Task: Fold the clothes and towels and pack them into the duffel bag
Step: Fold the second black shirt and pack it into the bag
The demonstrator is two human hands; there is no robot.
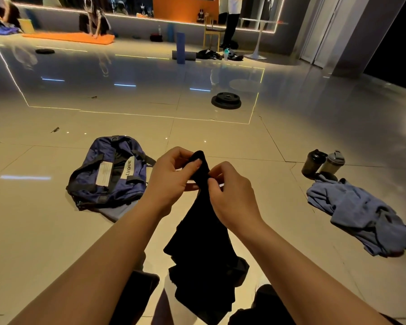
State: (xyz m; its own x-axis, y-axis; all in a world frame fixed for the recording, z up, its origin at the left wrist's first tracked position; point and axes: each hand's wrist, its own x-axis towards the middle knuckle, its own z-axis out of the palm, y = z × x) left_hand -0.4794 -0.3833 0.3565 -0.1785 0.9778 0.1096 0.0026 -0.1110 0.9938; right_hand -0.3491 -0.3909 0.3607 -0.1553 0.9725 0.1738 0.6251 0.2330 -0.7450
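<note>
Navy duffel bag (108, 174) on the floor (220, 132), left of the black garment (204, 242). Left hand (171, 181) and right hand (232, 195) pinch the garment's top, close together; it hangs between the knees. Right of the garment: blue clothes (361, 214), two shaker bottles (322, 164).

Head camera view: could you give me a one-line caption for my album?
Left hand and right hand pinch a black garment between a navy duffel bag and crumpled blue clothes.

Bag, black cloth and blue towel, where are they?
bag (108, 174): head view, its blue side panel.
black cloth (204, 242): head view, its hanging middle.
blue towel (359, 214): head view, its crumpled middle.
</note>
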